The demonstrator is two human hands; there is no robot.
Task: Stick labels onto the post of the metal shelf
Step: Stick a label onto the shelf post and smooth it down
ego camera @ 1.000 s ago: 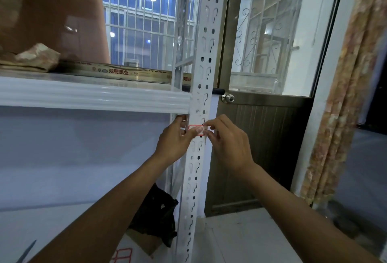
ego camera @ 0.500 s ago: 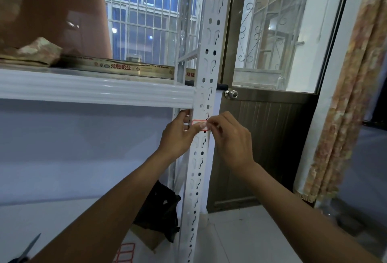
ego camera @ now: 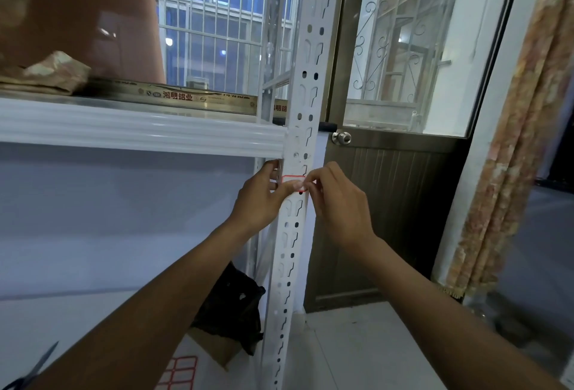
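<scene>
Both hands are at the white perforated metal post [ego camera: 292, 234], just below the white ribbed shelf beam [ego camera: 139, 128] that joins it from the left. The red-bordered white label [ego camera: 292, 180] lies across the post's front face. The left hand [ego camera: 261, 200] has its fingers curled round the post's left edge, with the thumb pressed flat on the label. The right hand [ego camera: 338, 203] pinches the label's right end at the post's right edge, and the two thumbs nearly meet. On the shelf above lie a crumpled brownish paper wad [ego camera: 52, 73] and a long gold-coloured printed metal strip [ego camera: 174, 96], both well clear of the hands. Behind the post is a barred window [ego camera: 217, 32]. Immediately right of it stands a brown door with a ribbed lower panel [ego camera: 397, 203], whose round metal knob [ego camera: 341, 137] sits above the right hand and near the post. A patterned orange curtain [ego camera: 512, 141] hangs at the far right. Low down, a black plastic bag [ego camera: 230, 305] sits on a brown cardboard box [ego camera: 217, 349] beside the post's base. A sheet of red-bordered labels [ego camera: 180, 371] lies in front of the box, and scissors [ego camera: 31, 371] show partly at the lower left corner. The shelf beam closes off the space above the left hand. The post face below the label is bare, and pale tiled floor [ego camera: 341, 343] lies open to the right.
</scene>
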